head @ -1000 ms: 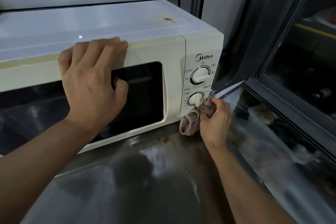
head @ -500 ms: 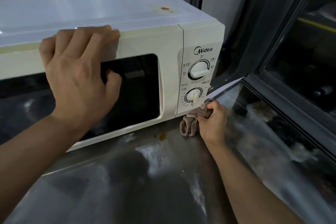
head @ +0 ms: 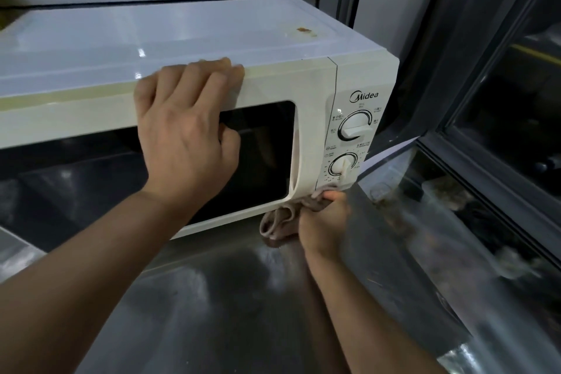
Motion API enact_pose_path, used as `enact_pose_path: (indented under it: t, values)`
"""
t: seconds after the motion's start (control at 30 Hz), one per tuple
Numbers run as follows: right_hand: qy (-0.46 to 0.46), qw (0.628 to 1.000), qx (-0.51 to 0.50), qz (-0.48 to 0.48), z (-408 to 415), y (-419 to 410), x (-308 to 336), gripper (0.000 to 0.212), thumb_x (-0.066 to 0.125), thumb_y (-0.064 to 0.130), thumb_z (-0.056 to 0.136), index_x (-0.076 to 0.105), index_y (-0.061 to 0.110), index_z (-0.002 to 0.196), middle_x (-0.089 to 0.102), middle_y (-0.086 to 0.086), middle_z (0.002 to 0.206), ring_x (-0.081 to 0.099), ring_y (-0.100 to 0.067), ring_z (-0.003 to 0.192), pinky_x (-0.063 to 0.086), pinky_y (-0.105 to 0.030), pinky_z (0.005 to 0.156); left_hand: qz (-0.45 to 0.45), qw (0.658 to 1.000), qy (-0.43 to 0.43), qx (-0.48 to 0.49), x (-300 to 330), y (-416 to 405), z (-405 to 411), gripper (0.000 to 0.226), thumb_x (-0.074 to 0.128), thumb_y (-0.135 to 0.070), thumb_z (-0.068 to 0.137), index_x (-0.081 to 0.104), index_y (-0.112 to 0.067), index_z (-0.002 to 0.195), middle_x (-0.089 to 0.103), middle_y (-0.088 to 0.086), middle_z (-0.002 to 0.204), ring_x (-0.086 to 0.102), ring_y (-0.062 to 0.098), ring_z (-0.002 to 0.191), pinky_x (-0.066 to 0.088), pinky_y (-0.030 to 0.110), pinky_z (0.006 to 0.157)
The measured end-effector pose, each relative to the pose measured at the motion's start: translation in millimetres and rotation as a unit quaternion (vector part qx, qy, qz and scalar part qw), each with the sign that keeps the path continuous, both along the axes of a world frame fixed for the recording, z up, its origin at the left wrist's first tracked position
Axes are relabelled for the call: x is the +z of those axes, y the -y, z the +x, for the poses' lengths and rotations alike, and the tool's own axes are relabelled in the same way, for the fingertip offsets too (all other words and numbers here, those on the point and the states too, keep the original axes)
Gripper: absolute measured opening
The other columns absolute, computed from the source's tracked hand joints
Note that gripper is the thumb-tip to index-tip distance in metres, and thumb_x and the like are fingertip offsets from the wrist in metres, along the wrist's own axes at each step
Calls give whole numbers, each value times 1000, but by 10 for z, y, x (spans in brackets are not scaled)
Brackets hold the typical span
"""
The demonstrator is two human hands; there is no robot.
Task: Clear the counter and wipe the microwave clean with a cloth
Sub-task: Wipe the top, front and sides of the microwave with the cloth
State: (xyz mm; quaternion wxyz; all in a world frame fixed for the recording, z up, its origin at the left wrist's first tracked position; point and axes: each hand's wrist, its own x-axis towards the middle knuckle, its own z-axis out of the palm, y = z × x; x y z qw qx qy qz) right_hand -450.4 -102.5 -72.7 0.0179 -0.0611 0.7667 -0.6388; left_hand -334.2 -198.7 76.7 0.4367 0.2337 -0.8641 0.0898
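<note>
Item: cloth (head: 280, 217), soft, limp, light, likely damp; best held bunched, as here. It is sitting at the bottom front corner of the microwave (head: 303, 94), under the lower knob (head: 343, 165), trailing onto the steel counter (head: 243, 297).

Right hand (head: 326, 226) is gripping it, fingers curled round the wad. Left hand (head: 185, 130) is bracing the door's top edge, fingers hooked over it (clamping nothing).

Change: the cloth is sitting lower than a second ago, having dropped from knob height. A brown stain (head: 303, 30) is still showing on top.

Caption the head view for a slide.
Left hand steadies the cream microwave; right hand wipes its lower corner with a beige cloth.
</note>
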Motion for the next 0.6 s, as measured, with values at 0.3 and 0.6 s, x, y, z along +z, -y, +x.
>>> enact_pose_path:
  t: [0.3, 0.6]
  values:
    - [18, 998, -58, -30, -173, 26, 46, 30, 47, -19, 76, 53, -18, 105, 57, -32, 111, 61, -36, 96, 49, -42, 90, 26, 999, 30, -12, 46, -18, 36, 62, 57, -5, 63, 55, -13, 124, 58, 4, 124, 49, 31, 109, 26, 39, 96]
    - [24, 999, 16, 13, 727, 279, 108, 25, 46, -4, 86, 47, -7, 110, 45, -20, 110, 54, -21, 92, 47, -26, 89, 19, 991, 125, -40, 279, 141, 565, 71, 54, 6, 74, 36, -8, 142, 29, 11, 152, 27, 32, 139, 21, 54, 109]
